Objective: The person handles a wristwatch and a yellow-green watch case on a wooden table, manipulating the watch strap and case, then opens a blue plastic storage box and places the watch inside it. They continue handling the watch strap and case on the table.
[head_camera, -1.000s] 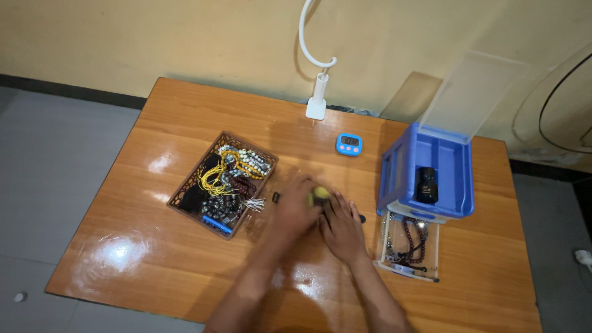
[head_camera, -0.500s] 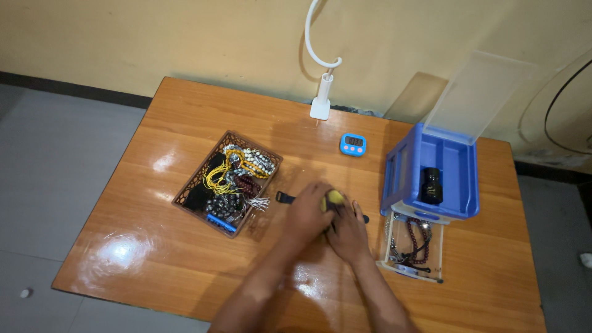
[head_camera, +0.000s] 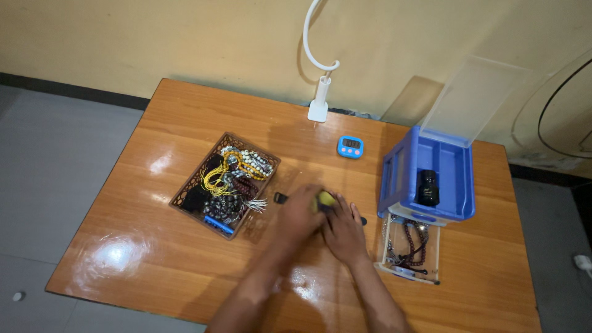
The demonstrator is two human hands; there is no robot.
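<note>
Both hands meeting over a small yellow-green object at mid-worktop.
Left hand [head_camera: 302, 213] fingers curl around the yellow-green object [head_camera: 325, 198]; right hand [head_camera: 343, 229] fingers lie spread beside it, holding nothing visible. Likely risk: it slips and rolls off the worktop [head_camera: 185, 117], or knocks the bead basket [head_camera: 225, 184].

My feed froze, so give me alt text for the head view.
Both hands, left hand and right hand, meet over a small yellow-green object on a wooden table. A brown basket of beads sits left, an open blue box right.
</note>
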